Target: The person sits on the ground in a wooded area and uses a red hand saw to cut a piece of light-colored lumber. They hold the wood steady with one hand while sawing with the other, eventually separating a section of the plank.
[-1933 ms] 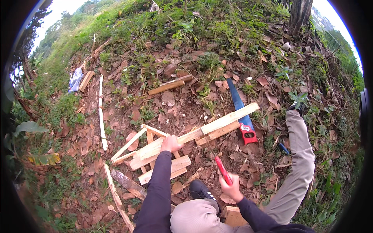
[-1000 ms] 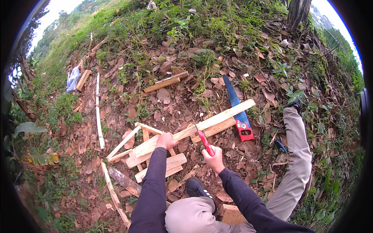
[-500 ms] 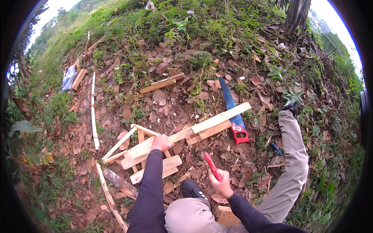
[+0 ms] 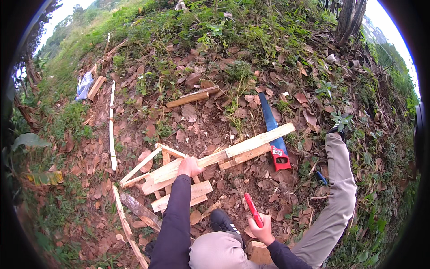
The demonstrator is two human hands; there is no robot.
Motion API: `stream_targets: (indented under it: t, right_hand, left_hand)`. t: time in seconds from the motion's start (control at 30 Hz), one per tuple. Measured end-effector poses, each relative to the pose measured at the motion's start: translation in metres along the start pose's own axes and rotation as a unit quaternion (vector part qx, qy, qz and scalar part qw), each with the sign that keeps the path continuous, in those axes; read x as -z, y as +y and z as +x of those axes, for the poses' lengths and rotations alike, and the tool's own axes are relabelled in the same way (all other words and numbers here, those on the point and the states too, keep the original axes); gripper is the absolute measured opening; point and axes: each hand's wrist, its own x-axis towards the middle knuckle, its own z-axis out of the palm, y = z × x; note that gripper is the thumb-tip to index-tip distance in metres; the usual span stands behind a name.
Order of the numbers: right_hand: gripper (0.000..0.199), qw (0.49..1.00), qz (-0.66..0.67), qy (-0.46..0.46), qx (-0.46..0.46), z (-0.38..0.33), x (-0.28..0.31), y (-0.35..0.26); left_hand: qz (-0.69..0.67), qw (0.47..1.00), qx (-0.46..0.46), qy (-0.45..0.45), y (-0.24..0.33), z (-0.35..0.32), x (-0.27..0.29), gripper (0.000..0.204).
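Observation:
My left hand (image 4: pixel 191 167) is closed over a long pale plank (image 4: pixel 260 140), holding it against a frame of wooden slats (image 4: pixel 148 166). The plank slants up to the right and rests on a shorter block (image 4: pixel 245 157). In my right hand (image 4: pixel 263 229) is a small saw, its red handle (image 4: pixel 252 210) wrapped by my fingers. Its thin blade is hard to make out against the leaves; a dark cut line shows on the plank. Under the plank's right part lies a second handsaw (image 4: pixel 270 114) with a blue blade and red grip.
More boards lie near the frame: a short plank (image 4: pixel 197 190), a barky piece (image 4: pixel 139 208), a long strip (image 4: pixel 112 130) and a block (image 4: pixel 192 97) farther off. A blue tool (image 4: pixel 321 178) lies beside my right leg (image 4: pixel 338 179). A tree trunk (image 4: pixel 351 20) stands far right.
My right hand has drawn the small saw back toward my body, slightly right, and its blade shows less. The left hand keeps its hold on the plank. The whole view has shifted slightly.

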Motion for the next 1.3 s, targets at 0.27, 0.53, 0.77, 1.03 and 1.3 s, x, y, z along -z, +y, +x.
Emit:
stream_targets:
  t: [0.27, 0.53, 0.77, 1.03, 1.3]
  right_hand:
    - [0.027, 1.0, 0.003, 0.022, -0.003, 0.09, -0.042, -0.003]
    - [0.025, 0.998, -0.046, 0.024, 0.017, 0.07, -0.037, -0.017]
    - [0.025, 0.999, -0.028, 0.012, -0.031, -0.006, -0.004, -0.004]
    - [0.029, 0.998, -0.052, 0.018, -0.015, 0.072, -0.036, -0.02]
    - [0.026, 0.999, -0.042, 0.024, -0.02, -0.001, -0.011, -0.053]
  left_hand:
    - [0.018, 1.0, -0.009, -0.02, 0.008, 0.003, -0.001, 0.051]
    - [0.023, 1.0, -0.01, 0.0, 0.01, 0.001, -0.005, 0.048]
    - [-0.001, 1.0, -0.007, -0.007, 0.007, -0.001, 0.001, 0.05]
    - [0.017, 0.999, -0.022, 0.018, 0.011, -0.003, -0.005, 0.047]
    - [0.043, 0.998, -0.001, 0.041, 0.012, 0.0, -0.01, 0.047]
